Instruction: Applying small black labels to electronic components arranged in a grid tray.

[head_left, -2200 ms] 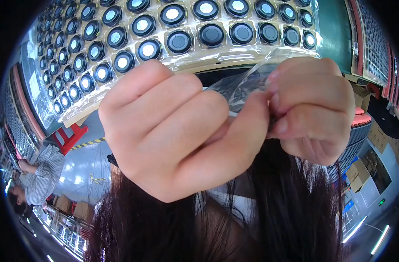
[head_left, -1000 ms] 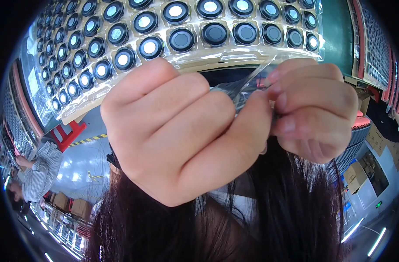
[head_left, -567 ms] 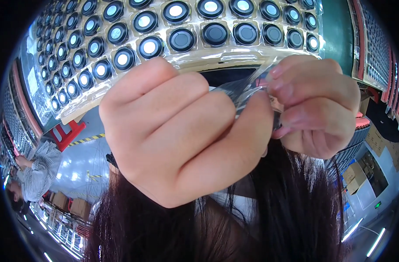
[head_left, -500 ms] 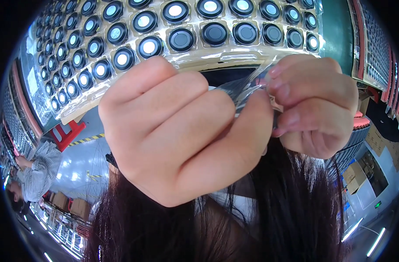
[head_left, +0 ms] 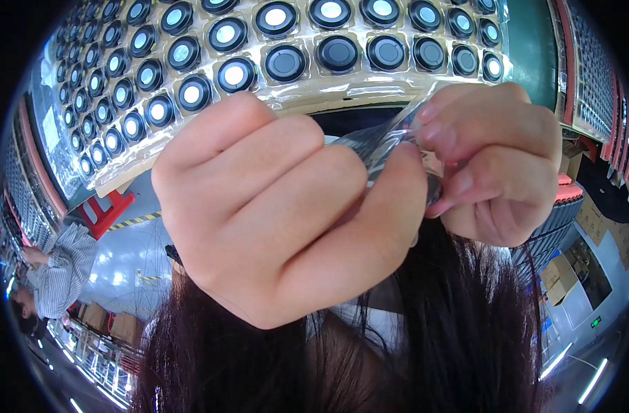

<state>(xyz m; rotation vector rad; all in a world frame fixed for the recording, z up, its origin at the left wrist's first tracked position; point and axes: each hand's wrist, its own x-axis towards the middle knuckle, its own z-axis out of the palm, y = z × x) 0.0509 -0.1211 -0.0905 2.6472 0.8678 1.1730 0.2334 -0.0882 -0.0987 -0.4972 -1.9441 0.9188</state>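
Close up in the middle, my left hand (head_left: 266,213) is curled into a loose fist with its thumb against a piece of clear plastic film (head_left: 383,141). My right hand (head_left: 500,162) pinches the same film between thumb and fingertips, just to the right of the left thumb. The film stretches, creased and shiny, between the two hands. A small dark edge shows by the right fingertips; what it belongs to I cannot make out. The fingertips of my left hand are hidden behind its knuckles.
Beyond the hands lies a clear plastic tray (head_left: 314,84) with many round black parts (head_left: 338,53), most with pale centres, several dark grey. A red stool (head_left: 108,212) stands at the left. A person in a striped top (head_left: 66,265) is farther left. Cardboard boxes (head_left: 559,279) are at the right.
My right hand has shifted slightly left and up, closer to the left thumb. A little more of the film shows between the hands. My left hand has barely moved.
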